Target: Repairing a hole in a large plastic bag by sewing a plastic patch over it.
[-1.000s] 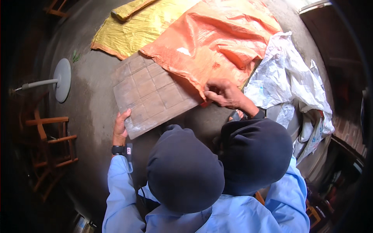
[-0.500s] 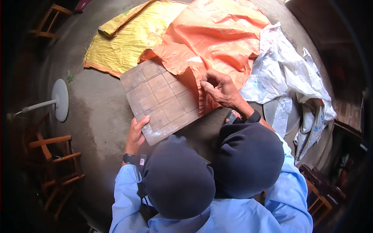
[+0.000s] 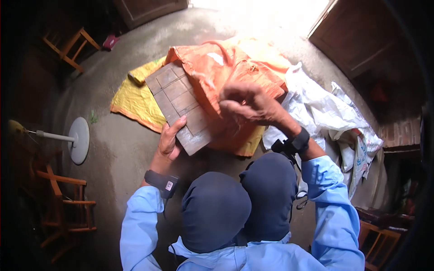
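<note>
Gripping the board [image 3: 180,100] near its closest corner, the left hand [image 3: 168,142] should hold firm — the orange sack [image 3: 237,72] covers the board's right edge. The curled right hand [image 3: 251,104] blurs over the sack, grasp unclear — slow movement should prevent snags.

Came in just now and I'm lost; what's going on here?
A blue-shirted person grips the left edge of a brown grid-marked board with the left hand. An orange sheet covers part of the board; the right hand is at that sheet, but blur hides whether it grips. A yellow sheet shows to the board's left, a white sheet to the right.
</note>
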`<state>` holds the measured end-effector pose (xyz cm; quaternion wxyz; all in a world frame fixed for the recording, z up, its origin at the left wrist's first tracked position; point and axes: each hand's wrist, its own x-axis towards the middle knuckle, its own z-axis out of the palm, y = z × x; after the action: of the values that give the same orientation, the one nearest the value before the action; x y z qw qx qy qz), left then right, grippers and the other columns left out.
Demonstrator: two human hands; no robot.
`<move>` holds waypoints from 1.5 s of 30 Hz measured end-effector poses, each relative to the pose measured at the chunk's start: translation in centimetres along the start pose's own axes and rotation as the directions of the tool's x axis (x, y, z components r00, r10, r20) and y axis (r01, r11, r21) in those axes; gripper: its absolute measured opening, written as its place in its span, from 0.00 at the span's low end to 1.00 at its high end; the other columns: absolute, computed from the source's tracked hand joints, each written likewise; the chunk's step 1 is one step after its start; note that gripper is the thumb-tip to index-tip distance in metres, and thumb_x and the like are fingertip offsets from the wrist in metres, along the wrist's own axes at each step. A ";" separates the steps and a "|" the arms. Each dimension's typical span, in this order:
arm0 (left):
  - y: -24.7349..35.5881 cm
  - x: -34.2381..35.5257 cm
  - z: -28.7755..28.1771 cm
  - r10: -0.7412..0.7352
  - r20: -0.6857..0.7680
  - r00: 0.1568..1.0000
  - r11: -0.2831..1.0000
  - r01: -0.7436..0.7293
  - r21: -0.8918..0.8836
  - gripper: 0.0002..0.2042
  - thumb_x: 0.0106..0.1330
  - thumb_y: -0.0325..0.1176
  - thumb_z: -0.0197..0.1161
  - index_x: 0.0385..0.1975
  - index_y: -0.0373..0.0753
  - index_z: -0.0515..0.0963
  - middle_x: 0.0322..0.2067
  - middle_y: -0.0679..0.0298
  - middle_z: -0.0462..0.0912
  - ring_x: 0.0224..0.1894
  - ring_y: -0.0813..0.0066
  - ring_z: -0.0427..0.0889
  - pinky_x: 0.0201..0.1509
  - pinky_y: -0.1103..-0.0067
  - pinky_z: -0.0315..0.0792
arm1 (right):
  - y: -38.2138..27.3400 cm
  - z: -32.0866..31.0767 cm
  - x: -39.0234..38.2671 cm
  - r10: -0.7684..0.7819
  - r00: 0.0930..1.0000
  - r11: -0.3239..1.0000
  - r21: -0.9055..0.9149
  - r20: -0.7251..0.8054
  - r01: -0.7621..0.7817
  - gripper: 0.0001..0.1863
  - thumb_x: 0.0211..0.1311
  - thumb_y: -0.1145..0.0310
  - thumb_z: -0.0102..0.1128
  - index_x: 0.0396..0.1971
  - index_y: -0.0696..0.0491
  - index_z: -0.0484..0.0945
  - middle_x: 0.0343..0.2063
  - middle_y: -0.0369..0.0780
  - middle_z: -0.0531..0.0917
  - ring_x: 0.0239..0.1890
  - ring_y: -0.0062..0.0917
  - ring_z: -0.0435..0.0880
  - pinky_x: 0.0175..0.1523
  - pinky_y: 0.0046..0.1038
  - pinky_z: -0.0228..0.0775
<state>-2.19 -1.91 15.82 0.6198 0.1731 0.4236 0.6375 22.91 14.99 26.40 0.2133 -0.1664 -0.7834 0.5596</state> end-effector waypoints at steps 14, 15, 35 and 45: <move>5.6 -12.4 17.5 0.240 0.195 0.951 0.962 -0.206 -0.179 0.21 0.85 0.38 0.59 0.68 0.29 0.77 0.62 0.54 0.85 0.63 0.64 0.87 0.70 0.66 0.81 | -17.7 1.7 -8.1 -0.722 0.686 0.375 -0.782 0.091 0.498 0.18 0.52 0.70 0.74 0.42 0.54 0.77 0.37 0.40 0.75 0.37 0.36 0.82 0.40 0.37 0.78; 4.6 -13.4 17.0 0.276 0.183 0.944 0.947 -0.235 -0.219 0.22 0.85 0.39 0.60 0.71 0.31 0.74 0.63 0.55 0.84 0.64 0.65 0.85 0.72 0.66 0.80 | -17.9 2.1 -8.7 -0.726 0.677 0.377 -0.754 0.120 0.538 0.17 0.55 0.69 0.74 0.43 0.54 0.77 0.37 0.41 0.76 0.38 0.37 0.83 0.42 0.37 0.78; -2.2 -24.9 18.5 0.358 0.044 0.933 0.930 -0.352 -0.110 0.25 0.85 0.42 0.60 0.74 0.35 0.72 0.66 0.58 0.82 0.66 0.66 0.83 0.71 0.66 0.77 | -19.8 7.1 -18.5 -0.681 0.732 0.233 -0.952 -0.015 0.198 0.13 0.53 0.72 0.70 0.40 0.58 0.83 0.36 0.39 0.80 0.41 0.32 0.83 0.44 0.33 0.81; -3.6 -25.6 17.0 0.391 0.210 0.896 0.907 -0.336 -0.252 0.26 0.90 0.45 0.51 0.80 0.41 0.66 0.73 0.55 0.78 0.72 0.60 0.79 0.79 0.59 0.74 | -21.7 8.5 -19.4 -0.703 0.702 0.108 -0.960 0.109 0.258 0.23 0.42 0.63 0.73 0.42 0.55 0.83 0.37 0.37 0.77 0.41 0.32 0.82 0.41 0.33 0.80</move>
<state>17.17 -20.85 30.76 0.5532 0.2640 0.2304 0.7558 34.55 -8.43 41.74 0.3951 -0.0890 -0.9012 -0.1541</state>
